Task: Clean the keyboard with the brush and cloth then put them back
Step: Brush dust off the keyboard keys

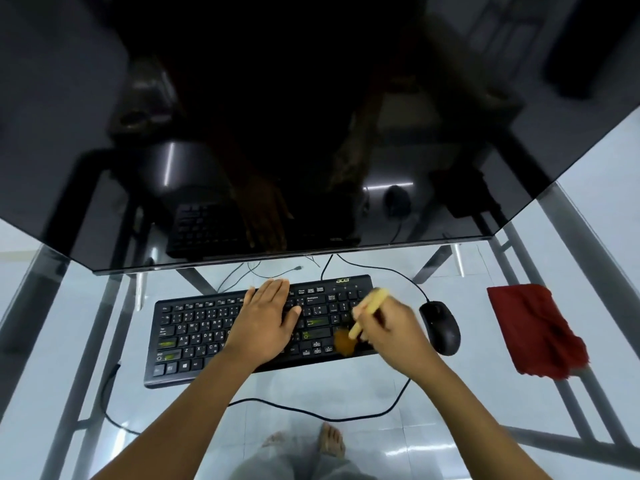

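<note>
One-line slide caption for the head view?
Left hand flat on keyboard, right hand holding brush on its right keys, red cloth aside.

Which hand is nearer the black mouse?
Right. The right hand, gripping a wooden-handled brush, sits beside the black mouse; the left hand lies flat on the black keyboard, farther left.

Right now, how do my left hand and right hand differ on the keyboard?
Pose: the left hand lies flat with straight fingers on the middle keys of the keyboard; the right hand is curled.
Load: the left hand holds nothing; the right hand grips the brush, bristles down on the right-end keys.
Sharpness: the left hand looks crisp; the right hand and brush are blurred.
Both are over the black keyboard.
</note>
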### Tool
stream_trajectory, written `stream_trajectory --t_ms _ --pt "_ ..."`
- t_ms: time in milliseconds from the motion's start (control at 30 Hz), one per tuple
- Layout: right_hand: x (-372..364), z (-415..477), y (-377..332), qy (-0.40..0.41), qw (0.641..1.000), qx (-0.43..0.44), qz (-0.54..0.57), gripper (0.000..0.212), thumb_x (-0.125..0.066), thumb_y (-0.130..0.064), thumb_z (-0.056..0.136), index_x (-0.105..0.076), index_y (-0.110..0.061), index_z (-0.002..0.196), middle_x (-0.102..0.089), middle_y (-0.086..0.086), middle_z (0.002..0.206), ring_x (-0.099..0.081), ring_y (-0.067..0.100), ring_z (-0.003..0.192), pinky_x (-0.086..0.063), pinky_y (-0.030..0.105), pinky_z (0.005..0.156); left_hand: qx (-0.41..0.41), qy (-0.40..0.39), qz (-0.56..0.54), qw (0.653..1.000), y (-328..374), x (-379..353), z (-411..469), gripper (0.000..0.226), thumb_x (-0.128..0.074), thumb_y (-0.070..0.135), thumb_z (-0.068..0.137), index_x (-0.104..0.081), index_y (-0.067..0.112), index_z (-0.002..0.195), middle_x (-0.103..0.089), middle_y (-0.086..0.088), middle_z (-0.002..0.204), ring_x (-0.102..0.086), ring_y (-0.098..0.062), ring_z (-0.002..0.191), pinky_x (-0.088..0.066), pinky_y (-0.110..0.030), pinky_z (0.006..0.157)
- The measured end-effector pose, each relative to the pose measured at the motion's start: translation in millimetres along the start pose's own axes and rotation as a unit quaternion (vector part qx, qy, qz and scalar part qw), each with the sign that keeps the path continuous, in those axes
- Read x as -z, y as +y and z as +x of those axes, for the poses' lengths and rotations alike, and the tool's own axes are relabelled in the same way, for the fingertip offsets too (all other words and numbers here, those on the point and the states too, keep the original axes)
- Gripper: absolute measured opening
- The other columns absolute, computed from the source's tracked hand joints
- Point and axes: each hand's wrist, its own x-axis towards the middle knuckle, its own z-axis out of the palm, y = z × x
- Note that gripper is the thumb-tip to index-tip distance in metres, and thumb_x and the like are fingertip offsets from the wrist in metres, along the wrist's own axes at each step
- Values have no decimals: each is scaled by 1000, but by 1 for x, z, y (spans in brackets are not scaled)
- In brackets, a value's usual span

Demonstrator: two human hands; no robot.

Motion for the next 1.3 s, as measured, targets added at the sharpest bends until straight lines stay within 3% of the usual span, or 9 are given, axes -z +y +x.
stream_trajectory --t_ms 167,300,433,533,833,933,1067,1167,1300 --pt "6 21 2 185 983 -19 13 16 -57 -13 97 -58 -19 82 -66 -2 83 -65 7 76 -51 20 70 -1 -21 26 999 -1 0 -4 88 4 63 81 -9 17 154 -7 2 162 3 -18 149 5 -40 119" --pt "-8 26 -8 20 1000 14 -3 15 -58 -11 96 -62 -15 82 -64 -2 86 -63 7 73 -51 22 70 13 -14 52 998 2 -1 -8 85 7 62 82 -5 19 154 -1 1 162 9 -21 148 6 -44 119" --pt "-3 34 -2 154 988 7 -10 14 -54 -9 97 -61 -14 85 -62 -5 85 -58 -4 80 -43 14 70 16 -26 58 998 5 1 -7 87 9 63 80 -1 18 154 5 2 162 13 -17 147 7 -42 119" --pt "-5 29 4 61 998 4 -27 11 -58 -11 96 -62 -11 86 -68 -5 85 -63 2 74 -47 18 71 10 -28 51 998 3 3 -9 85 7 62 82 -5 19 154 0 2 162 10 -21 148 7 -43 117" --pt "-6 -8 20 69 997 -10 -31 17 -60 -7 94 -62 -19 82 -69 -7 82 -66 12 73 -56 35 68 8 -19 38 999 0 2 -7 84 6 61 82 -10 20 154 -6 3 162 3 -21 149 4 -45 118" --pt "6 -13 27 182 982 -45 -22 15 -59 -10 95 -61 -17 82 -68 -4 80 -66 12 71 -51 23 62 8 -25 34 999 -2 3 -6 84 8 62 82 -9 22 154 -4 5 162 5 -19 149 6 -45 118" --pt "-5 -25 22 61 997 -37 8 18 -60 -3 94 -62 -16 81 -71 -2 75 -67 6 68 -54 17 64 3 -29 35 999 -7 3 -6 84 7 62 82 -10 22 154 -6 5 162 4 -18 149 4 -45 119" --pt "3 -20 28 193 979 -62 28 16 -63 -8 93 -60 -18 80 -67 -2 82 -64 2 76 -49 10 66 1 -26 25 999 -4 2 -5 84 4 64 82 -11 21 154 -7 4 162 4 -18 148 3 -46 119" --pt "-6 -14 16 65 996 -50 41 15 -59 -9 96 -61 -16 84 -73 0 75 -68 9 69 -56 20 68 6 -56 12 998 -2 9 -7 98 -7 80 76 -3 22 154 2 6 162 11 -16 148 8 -47 119"
